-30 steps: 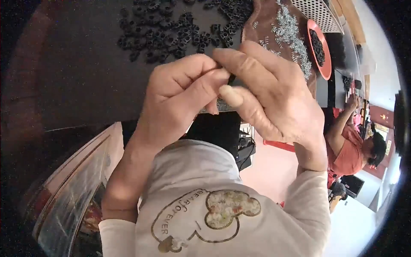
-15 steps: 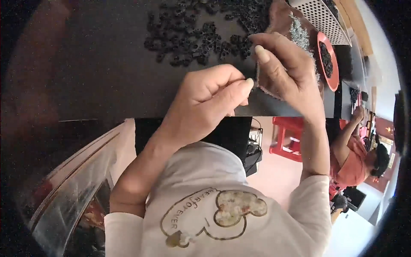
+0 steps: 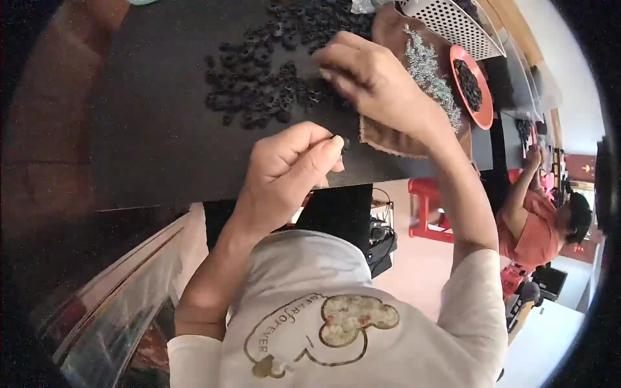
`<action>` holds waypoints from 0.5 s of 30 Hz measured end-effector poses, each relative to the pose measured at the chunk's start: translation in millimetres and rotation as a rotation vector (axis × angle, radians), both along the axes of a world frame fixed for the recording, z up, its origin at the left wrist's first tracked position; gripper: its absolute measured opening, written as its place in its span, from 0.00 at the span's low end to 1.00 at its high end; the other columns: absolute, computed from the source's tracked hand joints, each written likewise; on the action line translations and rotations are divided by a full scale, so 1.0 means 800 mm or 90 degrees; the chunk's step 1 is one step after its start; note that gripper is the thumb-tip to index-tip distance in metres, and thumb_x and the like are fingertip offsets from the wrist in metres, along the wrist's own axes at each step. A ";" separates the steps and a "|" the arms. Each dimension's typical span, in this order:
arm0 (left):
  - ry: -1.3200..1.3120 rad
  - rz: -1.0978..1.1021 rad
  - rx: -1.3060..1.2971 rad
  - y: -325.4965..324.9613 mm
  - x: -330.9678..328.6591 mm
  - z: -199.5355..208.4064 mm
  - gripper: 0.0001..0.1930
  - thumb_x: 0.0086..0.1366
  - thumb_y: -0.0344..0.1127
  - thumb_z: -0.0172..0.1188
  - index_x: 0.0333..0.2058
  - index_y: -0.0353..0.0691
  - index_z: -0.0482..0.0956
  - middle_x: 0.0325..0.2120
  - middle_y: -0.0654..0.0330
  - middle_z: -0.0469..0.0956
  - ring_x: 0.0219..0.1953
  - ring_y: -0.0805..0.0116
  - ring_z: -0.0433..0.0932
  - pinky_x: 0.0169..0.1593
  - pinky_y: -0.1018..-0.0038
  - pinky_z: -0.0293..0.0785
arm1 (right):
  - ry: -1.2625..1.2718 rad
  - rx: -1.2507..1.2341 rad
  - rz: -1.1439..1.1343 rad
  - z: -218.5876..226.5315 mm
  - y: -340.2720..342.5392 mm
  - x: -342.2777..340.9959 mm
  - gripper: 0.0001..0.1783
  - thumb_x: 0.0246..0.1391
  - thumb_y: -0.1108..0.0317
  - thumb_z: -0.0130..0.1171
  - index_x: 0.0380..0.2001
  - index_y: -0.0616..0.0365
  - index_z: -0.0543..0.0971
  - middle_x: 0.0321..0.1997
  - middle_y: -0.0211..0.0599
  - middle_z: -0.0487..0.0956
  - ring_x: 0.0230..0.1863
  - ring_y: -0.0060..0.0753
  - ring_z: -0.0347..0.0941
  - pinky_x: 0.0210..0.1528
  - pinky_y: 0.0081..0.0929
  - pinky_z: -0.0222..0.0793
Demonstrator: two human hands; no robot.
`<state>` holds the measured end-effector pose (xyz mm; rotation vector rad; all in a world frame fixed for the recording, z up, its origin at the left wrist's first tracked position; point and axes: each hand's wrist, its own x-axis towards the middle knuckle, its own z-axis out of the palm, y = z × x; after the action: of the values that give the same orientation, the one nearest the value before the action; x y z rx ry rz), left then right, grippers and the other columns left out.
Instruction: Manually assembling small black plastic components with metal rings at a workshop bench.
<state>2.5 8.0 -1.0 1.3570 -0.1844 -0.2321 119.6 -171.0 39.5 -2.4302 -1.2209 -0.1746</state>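
Observation:
My left hand (image 3: 288, 171) is closed in a pinch just off the table's near edge. A small black part (image 3: 345, 143) pokes out past its thumb and fingertip. My right hand (image 3: 372, 81) reaches over the right side of a spread of small black ring-like parts (image 3: 255, 87). Its fingers are bent and a little blurred, with the thumb and fingertips apart and nothing seen between them. Beneath that hand, part of the spread is hidden. A brown cloth (image 3: 394, 139) lies just right of it, bearing a heap of small silvery pieces (image 3: 427, 68).
An orange oval dish (image 3: 482, 118) of small black pieces stands right of the cloth. Behind it is a white perforated basket (image 3: 446, 22). The dark table (image 3: 155, 129) stretches left. A red stool (image 3: 424, 207) stands below, and another person (image 3: 533, 226) sits at the right.
My right hand has moved left and away from my left hand, over the black parts. The left hand has shifted slightly left and keeps its pinch. The whole view has shifted a little.

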 end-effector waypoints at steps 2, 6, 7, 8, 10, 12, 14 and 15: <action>-0.007 0.002 -0.012 -0.002 0.000 -0.001 0.11 0.69 0.35 0.52 0.31 0.34 0.76 0.25 0.61 0.79 0.22 0.80 0.72 0.28 0.81 0.69 | -0.005 0.013 0.026 -0.006 0.013 0.013 0.12 0.50 0.71 0.58 0.40 0.62 0.76 0.34 0.46 0.73 0.38 0.53 0.74 0.40 0.44 0.72; -0.007 0.012 -0.033 -0.004 -0.001 -0.002 0.11 0.69 0.35 0.52 0.31 0.34 0.76 0.25 0.61 0.79 0.22 0.80 0.72 0.28 0.81 0.69 | -0.010 -0.041 0.043 -0.014 0.034 0.023 0.12 0.49 0.69 0.58 0.39 0.58 0.77 0.36 0.43 0.73 0.39 0.51 0.75 0.39 0.45 0.74; -0.007 0.011 -0.034 -0.004 -0.001 -0.002 0.11 0.69 0.35 0.52 0.31 0.34 0.76 0.25 0.61 0.79 0.22 0.80 0.72 0.28 0.81 0.69 | -0.021 -0.079 0.038 -0.014 0.035 0.026 0.12 0.49 0.69 0.58 0.39 0.58 0.77 0.36 0.43 0.73 0.39 0.51 0.75 0.39 0.44 0.74; -0.010 0.013 -0.035 -0.003 -0.001 -0.002 0.10 0.69 0.35 0.52 0.32 0.34 0.76 0.25 0.61 0.79 0.22 0.80 0.72 0.28 0.81 0.69 | -0.031 -0.117 0.036 -0.014 0.038 0.028 0.12 0.49 0.70 0.58 0.39 0.58 0.77 0.36 0.43 0.73 0.39 0.51 0.75 0.39 0.44 0.74; -0.011 0.016 -0.038 -0.001 -0.001 0.000 0.10 0.69 0.35 0.52 0.32 0.34 0.76 0.25 0.62 0.79 0.22 0.80 0.73 0.28 0.81 0.69 | -0.025 -0.150 0.025 -0.006 0.038 0.031 0.13 0.48 0.71 0.58 0.40 0.58 0.77 0.37 0.44 0.74 0.40 0.52 0.76 0.40 0.44 0.74; -0.006 0.010 -0.037 0.000 -0.001 0.002 0.10 0.69 0.34 0.52 0.32 0.34 0.76 0.25 0.62 0.79 0.22 0.80 0.73 0.28 0.81 0.69 | -0.018 -0.185 0.009 -0.004 0.029 0.034 0.14 0.47 0.72 0.58 0.40 0.58 0.77 0.38 0.45 0.75 0.40 0.52 0.76 0.41 0.43 0.74; -0.011 0.006 -0.036 0.001 -0.001 0.000 0.10 0.69 0.34 0.52 0.32 0.34 0.76 0.25 0.62 0.79 0.22 0.81 0.72 0.28 0.82 0.69 | 0.040 -0.069 0.051 -0.008 0.015 0.041 0.16 0.46 0.73 0.58 0.42 0.58 0.78 0.40 0.47 0.77 0.42 0.52 0.76 0.44 0.42 0.74; -0.017 0.003 -0.032 0.001 -0.002 -0.001 0.10 0.69 0.34 0.52 0.32 0.34 0.76 0.25 0.62 0.79 0.22 0.81 0.72 0.28 0.82 0.69 | 0.047 -0.052 0.033 -0.003 0.009 0.042 0.17 0.46 0.74 0.57 0.42 0.59 0.78 0.41 0.49 0.78 0.44 0.52 0.75 0.46 0.41 0.73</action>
<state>1.1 8.8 -1.4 1.3112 -0.2072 -0.2043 153.0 -163.9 37.2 -2.4479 -1.2801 -0.0190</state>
